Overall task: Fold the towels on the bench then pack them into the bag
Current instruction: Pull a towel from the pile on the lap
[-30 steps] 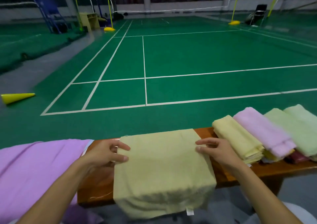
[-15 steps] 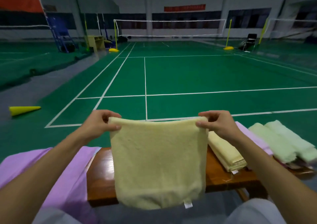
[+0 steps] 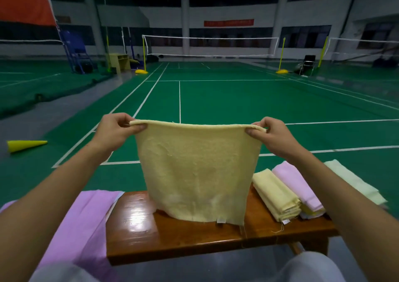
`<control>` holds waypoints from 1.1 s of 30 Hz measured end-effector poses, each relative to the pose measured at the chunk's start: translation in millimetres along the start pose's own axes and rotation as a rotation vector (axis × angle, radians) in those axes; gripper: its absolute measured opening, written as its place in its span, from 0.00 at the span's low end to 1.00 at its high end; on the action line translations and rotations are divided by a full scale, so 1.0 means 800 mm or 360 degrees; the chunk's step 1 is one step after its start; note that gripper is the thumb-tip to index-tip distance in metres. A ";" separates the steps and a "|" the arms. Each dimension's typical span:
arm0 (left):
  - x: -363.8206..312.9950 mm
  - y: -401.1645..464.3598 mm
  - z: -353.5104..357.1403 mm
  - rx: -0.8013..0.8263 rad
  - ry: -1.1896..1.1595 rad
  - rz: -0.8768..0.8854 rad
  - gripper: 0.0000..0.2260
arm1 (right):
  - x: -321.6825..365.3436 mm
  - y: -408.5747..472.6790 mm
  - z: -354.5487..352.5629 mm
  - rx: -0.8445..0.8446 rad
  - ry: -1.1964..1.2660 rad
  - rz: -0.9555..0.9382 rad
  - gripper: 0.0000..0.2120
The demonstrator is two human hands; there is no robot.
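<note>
A pale yellow towel hangs doubled in front of me over the wooden bench. My left hand pinches its upper left corner and my right hand pinches its upper right corner. The towel's lower edge, with a small white tag, brushes the bench top. On the bench to the right lie folded towels side by side: a yellow one, a pink one and a light green one partly behind my right forearm. No bag is recognisable.
A lilac cloth drapes over the bench's left end and down toward my lap. A yellow cone lies on the grey floor at left. Beyond the bench stretches a green badminton court with a net.
Both hands lifted the yellow towel off the bench, where it lay flat and draped over the front edge, and raised it higher and farther forward; my view tilted up.
</note>
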State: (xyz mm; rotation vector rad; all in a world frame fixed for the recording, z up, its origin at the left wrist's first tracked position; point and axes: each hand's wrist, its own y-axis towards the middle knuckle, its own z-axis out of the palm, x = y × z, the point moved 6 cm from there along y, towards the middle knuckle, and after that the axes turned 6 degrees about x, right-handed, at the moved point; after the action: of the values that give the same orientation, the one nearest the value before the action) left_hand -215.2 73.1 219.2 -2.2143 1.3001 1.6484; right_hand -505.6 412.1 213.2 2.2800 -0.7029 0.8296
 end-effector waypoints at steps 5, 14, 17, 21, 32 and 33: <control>-0.003 -0.029 0.008 0.0032 -0.0240 -0.0002 0.09 | -0.007 -0.026 0.004 0.0041 0.0440 0.0107 0.16; -0.051 -0.075 -0.009 0.0250 -0.0502 0.0120 0.13 | 0.036 -0.062 -0.033 0.0000 0.0568 -0.0065 0.19; -0.046 -0.066 -0.008 0.0192 -0.0520 0.0098 0.19 | 0.025 -0.045 -0.029 0.0040 0.0535 -0.0003 0.16; 0.004 -0.044 0.019 0.0169 -0.0372 -0.0074 0.11 | -0.024 -0.013 0.019 0.0140 0.0335 0.0177 0.17; 0.320 0.017 0.132 0.0143 0.0377 -0.0774 0.16 | -0.242 0.070 0.271 0.0277 0.0089 0.0705 0.05; 0.338 0.020 0.139 0.0143 0.0438 -0.0787 0.17 | -0.253 0.075 0.284 0.0269 0.0072 0.0725 0.04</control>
State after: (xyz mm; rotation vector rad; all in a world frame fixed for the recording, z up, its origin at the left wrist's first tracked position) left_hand -294.0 -32.4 -42.5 -2.5018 0.7517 1.1191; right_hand -592.8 269.3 -47.8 2.2696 -1.1965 1.1833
